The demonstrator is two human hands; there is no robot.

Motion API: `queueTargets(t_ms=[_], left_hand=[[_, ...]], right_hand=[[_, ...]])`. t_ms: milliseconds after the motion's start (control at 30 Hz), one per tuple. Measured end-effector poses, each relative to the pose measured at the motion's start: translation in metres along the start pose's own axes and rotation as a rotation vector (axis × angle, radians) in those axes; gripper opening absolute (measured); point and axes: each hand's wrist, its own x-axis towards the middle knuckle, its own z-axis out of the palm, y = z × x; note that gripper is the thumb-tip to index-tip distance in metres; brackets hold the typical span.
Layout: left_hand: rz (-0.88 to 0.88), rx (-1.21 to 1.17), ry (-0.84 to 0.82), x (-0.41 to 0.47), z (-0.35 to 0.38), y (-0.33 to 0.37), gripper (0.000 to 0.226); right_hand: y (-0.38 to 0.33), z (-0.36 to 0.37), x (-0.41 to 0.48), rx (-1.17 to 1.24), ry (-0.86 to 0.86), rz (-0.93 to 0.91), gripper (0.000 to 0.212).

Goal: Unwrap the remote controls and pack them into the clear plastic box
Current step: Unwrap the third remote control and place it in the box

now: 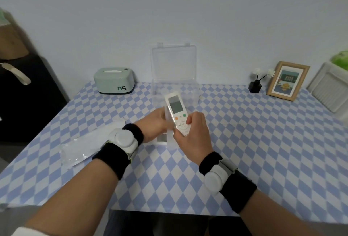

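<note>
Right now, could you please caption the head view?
Right hand grips a white remote, left hand its clear wrapper, by the open box.

soft, even indoor light, medium-bright, slightly cool cast. shadows very faint on the blue-and-white checked surface (244,141). left hand (156,124) motion-blurred at the fingers; white remote control (178,115) in the grip of the right hand (194,134) fairly sharp, buttons readable. small glints on the crumpled clear plastic wrapper (79,151) at left. strong wide-angle bowing, corners smeared and out of focus. overall soft, compressed.
</note>
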Motion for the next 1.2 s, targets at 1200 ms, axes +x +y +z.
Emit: queueTargets(t_ms=[1200], left_hand=[[0.042, 0.415, 0.478, 0.01, 0.021, -0.025, 0.012]], right_hand=[[-0.027, -0.005, 0.026, 0.042, 0.028, 0.219, 0.041]])
